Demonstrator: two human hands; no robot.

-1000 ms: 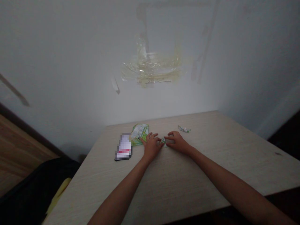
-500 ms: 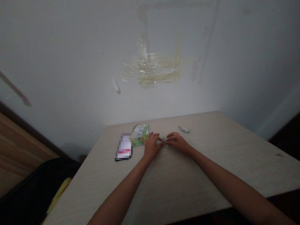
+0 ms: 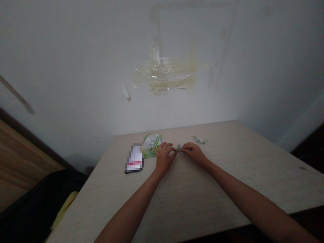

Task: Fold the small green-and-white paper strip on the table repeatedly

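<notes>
Between my two hands is a small crumpled green-and-white wrapper, too small to make out further. My left hand pinches its left side with thumb and index finger, the other fingers spread. My right hand has its fingertips closed on the right side of the wrapper. A green-and-white printed packet lies flat just left of my left hand, which covers part of its right edge. Beyond my right hand rests a narrow strip of similar wrapper.
A dark-edged, phone-shaped thing with a blurred-out face overlaps the packet's left side. The pale wooden table meets a wall bearing old clear tape. Dark cloth and a yellow piece lie beyond the left edge.
The wrapper between my fingertips has turned slightly and shows a little higher. My right-hand fingers have drawn closer together on it. The other things stay in place.
</notes>
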